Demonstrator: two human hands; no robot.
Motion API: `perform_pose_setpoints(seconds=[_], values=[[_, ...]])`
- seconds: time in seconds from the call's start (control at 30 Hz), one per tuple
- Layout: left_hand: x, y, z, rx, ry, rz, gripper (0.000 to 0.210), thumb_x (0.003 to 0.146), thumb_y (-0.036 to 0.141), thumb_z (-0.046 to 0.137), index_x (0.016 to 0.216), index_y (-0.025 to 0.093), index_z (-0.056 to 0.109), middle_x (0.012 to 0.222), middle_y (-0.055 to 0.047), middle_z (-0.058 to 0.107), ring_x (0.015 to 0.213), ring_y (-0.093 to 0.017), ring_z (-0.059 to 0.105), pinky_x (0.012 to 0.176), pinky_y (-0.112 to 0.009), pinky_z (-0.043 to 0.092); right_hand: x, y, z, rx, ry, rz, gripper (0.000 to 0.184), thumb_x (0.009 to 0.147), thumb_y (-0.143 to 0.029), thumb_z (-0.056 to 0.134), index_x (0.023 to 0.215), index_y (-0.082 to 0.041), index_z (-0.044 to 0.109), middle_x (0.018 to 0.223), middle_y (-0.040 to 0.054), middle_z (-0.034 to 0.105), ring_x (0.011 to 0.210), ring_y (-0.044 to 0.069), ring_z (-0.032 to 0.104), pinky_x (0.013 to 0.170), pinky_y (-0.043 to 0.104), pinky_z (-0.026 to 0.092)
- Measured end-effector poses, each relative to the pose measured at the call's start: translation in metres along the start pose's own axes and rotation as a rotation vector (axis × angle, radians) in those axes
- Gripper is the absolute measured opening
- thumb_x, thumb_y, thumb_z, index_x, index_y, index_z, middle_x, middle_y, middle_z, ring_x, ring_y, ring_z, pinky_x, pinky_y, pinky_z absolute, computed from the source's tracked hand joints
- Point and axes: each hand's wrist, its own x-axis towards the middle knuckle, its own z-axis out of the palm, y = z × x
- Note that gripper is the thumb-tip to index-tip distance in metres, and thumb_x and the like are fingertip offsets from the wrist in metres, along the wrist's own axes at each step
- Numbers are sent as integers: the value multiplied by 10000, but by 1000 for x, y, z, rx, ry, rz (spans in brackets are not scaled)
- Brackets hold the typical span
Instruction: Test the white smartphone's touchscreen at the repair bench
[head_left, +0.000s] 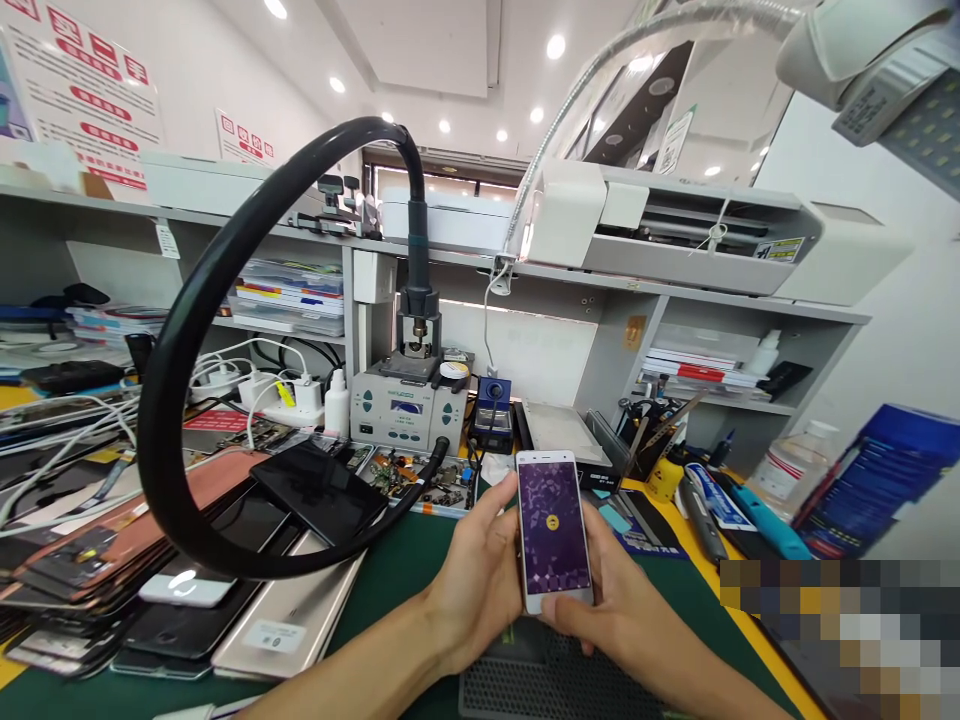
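Note:
A white smartphone (556, 535) is held upright in both hands, its screen lit purple with a round yellow icon in the middle. My left hand (484, 555) supports it along the left side and from behind. Around the right edge curls my right hand (600, 590), with the thumb resting at the bottom of the phone's front. Below the phone lies a dark perforated mat (525, 675) on a green work surface (405, 590). Some fingers are hidden behind the phone.
Stacked phones and tablets (285, 610) fill the left side. A thick black hose (154, 400) loops from a hot-air station (405, 410) behind a tray of small parts (450, 485). A clear bottle (795, 465) and tools stand at right, under a shelf holding a cutting machine (697, 235).

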Motion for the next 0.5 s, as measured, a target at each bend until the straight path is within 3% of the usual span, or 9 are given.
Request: perform_pose_setpoints(seconds=[0.2, 0.5], values=[[-2, 3, 1, 22, 12, -27, 644, 929, 671, 412, 1152, 134, 689, 983, -143, 699, 921, -301, 664, 835, -430, 495, -2, -2, -1, -13, -39, 27, 891, 834, -316, 728, 1521, -356, 162, 1006, 11, 610, 678, 135, 514, 549, 250, 461], [-2, 4, -1, 22, 20, -41, 653, 920, 681, 412, 1149, 131, 678, 941, -141, 691, 839, -291, 665, 771, -424, 509, -3, -3, 1, -19, -13, 54, 921, 794, -171, 675, 1521, -343, 135, 954, -2, 593, 703, 144, 536, 555, 254, 465]])
